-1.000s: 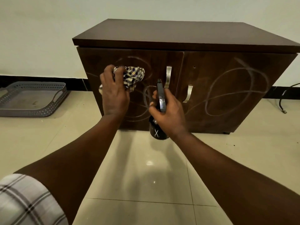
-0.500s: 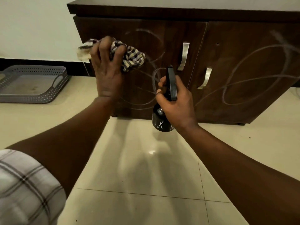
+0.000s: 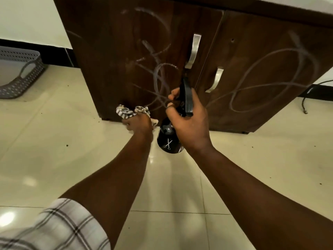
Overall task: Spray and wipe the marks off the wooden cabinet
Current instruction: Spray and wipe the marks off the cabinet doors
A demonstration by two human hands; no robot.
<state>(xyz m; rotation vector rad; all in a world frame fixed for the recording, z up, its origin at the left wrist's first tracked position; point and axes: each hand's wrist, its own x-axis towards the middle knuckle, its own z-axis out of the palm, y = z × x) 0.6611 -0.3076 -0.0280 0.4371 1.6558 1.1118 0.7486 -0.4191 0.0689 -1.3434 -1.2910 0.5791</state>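
Observation:
A dark wooden cabinet [image 3: 111, 56] with two doors and metal handles stands on the tiled floor. White scribbled loops cover the left door [image 3: 155, 73] and the right door [image 3: 270, 82]. My left hand [image 3: 138, 123] is closed around a checked cloth [image 3: 126, 110] low at the bottom edge of the left door. My right hand [image 3: 191, 123] grips a black spray bottle [image 3: 169, 139] with a scissors logo, its nozzle pointing at the left door close to the marks.
A grey perforated plastic tray [image 3: 23, 76] sits on the floor at the far left by the wall. A black cable [image 3: 306, 103] lies on the floor to the right of the cabinet. Glossy cream tiles fill the foreground.
My left hand has dragged the cloth down the left door from its upper part to its bottom edge. The view has moved closer and lower. The spray bottle stays in front of the left door.

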